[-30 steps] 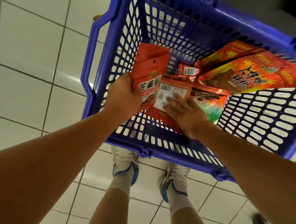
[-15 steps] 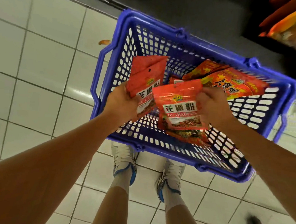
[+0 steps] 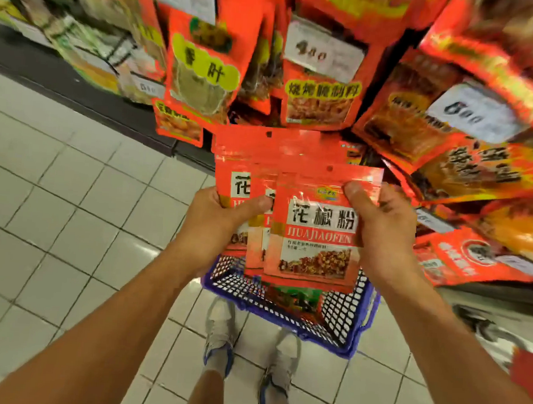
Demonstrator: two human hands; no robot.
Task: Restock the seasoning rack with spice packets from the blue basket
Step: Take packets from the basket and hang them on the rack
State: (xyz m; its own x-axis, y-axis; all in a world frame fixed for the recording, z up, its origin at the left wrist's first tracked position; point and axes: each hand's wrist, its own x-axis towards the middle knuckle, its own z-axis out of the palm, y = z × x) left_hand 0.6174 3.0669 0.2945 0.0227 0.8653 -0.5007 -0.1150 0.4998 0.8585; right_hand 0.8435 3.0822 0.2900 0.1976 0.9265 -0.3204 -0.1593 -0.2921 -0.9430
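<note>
I hold a fan of red spice packets (image 3: 316,233) labelled HUAJIAOFEN at chest height, in front of the seasoning rack (image 3: 323,89). My left hand (image 3: 216,226) grips the packets at the back left, thumb across their front. My right hand (image 3: 380,228) pinches the front packet at its upper right edge. The blue basket (image 3: 348,321) stands on the floor below the packets, by my feet, with more packets partly visible inside. The rack's hooks are hidden behind hanging packets.
Red and orange seasoning packets with white price tags (image 3: 323,52) hang across the top. Larger orange bags (image 3: 469,172) crowd the right side. A low shelf of green and yellow packs (image 3: 89,50) runs at the upper left. White floor tiles (image 3: 68,219) fill the left.
Both hands lifted the packets out of the basket and up toward the rack. The view swung up from the basket to the hanging packets.
</note>
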